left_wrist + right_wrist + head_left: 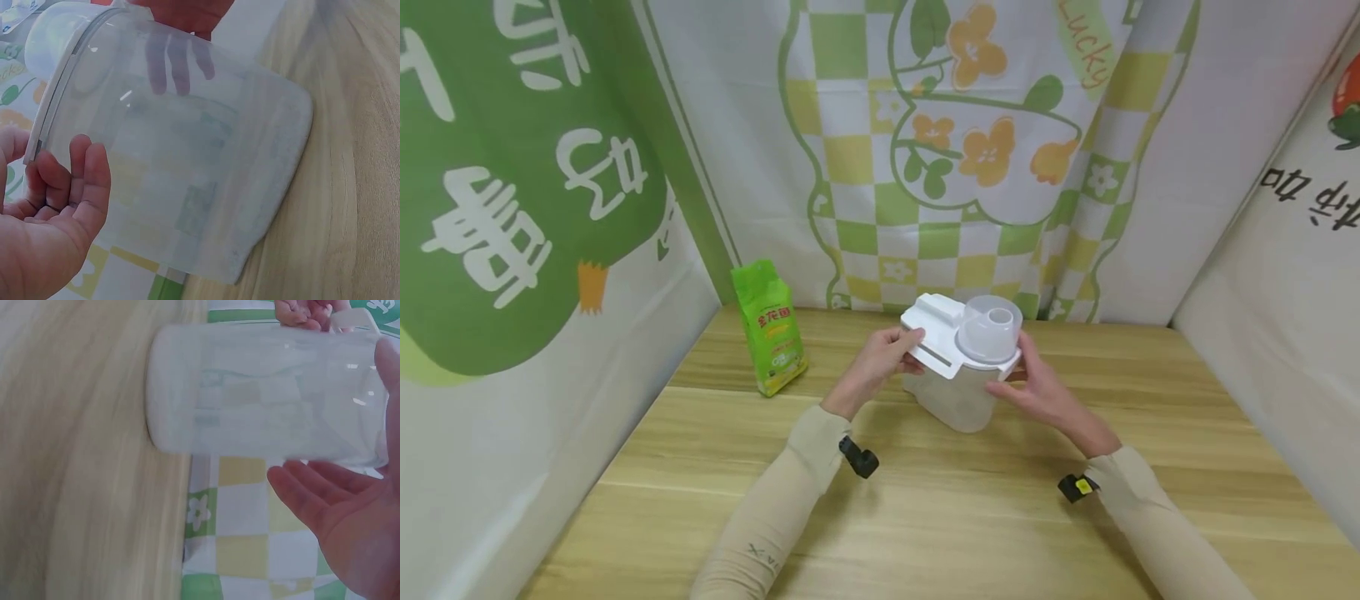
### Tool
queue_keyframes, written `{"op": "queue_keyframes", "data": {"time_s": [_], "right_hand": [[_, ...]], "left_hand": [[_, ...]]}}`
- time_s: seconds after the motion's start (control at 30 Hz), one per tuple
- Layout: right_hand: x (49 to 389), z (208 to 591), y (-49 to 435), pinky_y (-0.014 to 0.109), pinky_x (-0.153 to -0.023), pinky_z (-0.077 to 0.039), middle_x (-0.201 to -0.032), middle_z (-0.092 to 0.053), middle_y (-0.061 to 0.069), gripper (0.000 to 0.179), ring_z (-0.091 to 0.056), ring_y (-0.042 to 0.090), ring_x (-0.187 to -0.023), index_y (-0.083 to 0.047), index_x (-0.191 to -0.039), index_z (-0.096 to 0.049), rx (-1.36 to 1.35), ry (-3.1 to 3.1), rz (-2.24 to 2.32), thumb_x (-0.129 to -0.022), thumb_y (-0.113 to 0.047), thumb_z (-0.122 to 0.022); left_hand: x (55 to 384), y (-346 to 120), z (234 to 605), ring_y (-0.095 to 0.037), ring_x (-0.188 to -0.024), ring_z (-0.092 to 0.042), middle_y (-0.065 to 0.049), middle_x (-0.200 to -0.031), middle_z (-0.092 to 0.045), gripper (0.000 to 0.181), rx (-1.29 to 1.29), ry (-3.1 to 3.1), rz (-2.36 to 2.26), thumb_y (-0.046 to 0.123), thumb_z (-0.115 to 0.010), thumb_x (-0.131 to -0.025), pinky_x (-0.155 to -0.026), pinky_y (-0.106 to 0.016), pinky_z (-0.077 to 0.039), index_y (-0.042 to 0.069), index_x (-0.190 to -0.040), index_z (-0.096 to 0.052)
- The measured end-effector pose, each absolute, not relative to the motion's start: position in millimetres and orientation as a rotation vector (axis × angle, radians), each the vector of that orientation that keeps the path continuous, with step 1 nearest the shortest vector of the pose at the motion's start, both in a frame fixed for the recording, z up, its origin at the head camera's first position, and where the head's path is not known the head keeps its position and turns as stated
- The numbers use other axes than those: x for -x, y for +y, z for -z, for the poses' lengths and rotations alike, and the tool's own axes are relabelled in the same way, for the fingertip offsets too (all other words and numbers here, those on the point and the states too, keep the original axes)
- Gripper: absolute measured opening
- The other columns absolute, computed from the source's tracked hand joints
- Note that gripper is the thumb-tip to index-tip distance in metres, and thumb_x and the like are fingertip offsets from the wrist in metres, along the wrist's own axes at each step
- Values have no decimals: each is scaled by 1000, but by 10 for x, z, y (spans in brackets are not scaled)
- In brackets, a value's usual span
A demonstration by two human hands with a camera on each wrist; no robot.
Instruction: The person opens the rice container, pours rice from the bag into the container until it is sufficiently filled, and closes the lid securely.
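Note:
A translucent plastic storage container stands on the table, with a white lid on top and a clear measuring cup upside down on the lid. My left hand pinches the lid's left edge, thumb above and curled fingers beneath; those fingers show in the left wrist view. Around the container's right side, just under the lid, my right hand holds it with the thumb in front. Through the see-through wall in the left wrist view, several of the right hand's fingers appear behind it.
A green printed bag stands upright at the back left of the wooden table. Patterned cloth hangs along the table's back edge, and more printed cloth hangs on the left side. Each wrist wears a small black camera.

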State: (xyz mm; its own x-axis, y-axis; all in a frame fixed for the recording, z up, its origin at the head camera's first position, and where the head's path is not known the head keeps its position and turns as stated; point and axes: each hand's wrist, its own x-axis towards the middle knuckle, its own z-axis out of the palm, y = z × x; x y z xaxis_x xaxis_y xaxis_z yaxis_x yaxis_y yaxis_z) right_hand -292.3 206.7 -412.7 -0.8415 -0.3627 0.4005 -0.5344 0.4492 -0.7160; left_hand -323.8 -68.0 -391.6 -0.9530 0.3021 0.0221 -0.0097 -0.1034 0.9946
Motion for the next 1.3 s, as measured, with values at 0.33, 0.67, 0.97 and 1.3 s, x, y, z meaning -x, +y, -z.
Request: {"op": "queue_keyframes", "data": {"time_s": [0.33, 0.67, 0.97, 1.3], "right_hand": [[2878, 4032, 2154, 31, -83, -57, -132, -53, 24, 72, -64, 29, -99, -8, -154, -20, -864, -2547, -1272, -95, -9, -62], [2837, 4012, 2162, 23, -85, -55, -138, -54, 21, 61, -63, 26, -106, -9, -153, -23, -907, -2510, -1232, -100, -5, -53], [2796, 4033, 2125, 21, -90, -51, -128, -61, 28, 51, -60, 40, -115, -7, -149, -31, -856, -2451, -1319, -102, -6, -48], [2730, 4063, 2028, 15, -88, -51, -127, -61, 23, 48, -57, 1, -111, -9, -147, -37, -769, -2417, -1439, -102, -10, -51]], "left_hand": [[3246, -661, 3962, -15, -68, -63, -5, -82, -62, 25, -295, 1972, -2175, 24, -54, -101, -68, -29, -57, 3, -88, -54], [3246, -618, 3952, -15, -74, -63, -7, -91, -61, 25, -239, 2006, -2222, 28, -55, -101, -71, -29, -57, 3, -95, -55], [3294, -532, 3921, -17, -80, -63, -7, -97, -57, 29, -201, 2016, -2298, 24, -57, -99, -86, -46, -57, -2, -111, -53], [3348, -511, 3938, -15, -83, -60, -12, -106, -56, 32, -142, 2020, -2369, 25, -60, -98, -67, -24, -55, 0, -117, -52]]}}
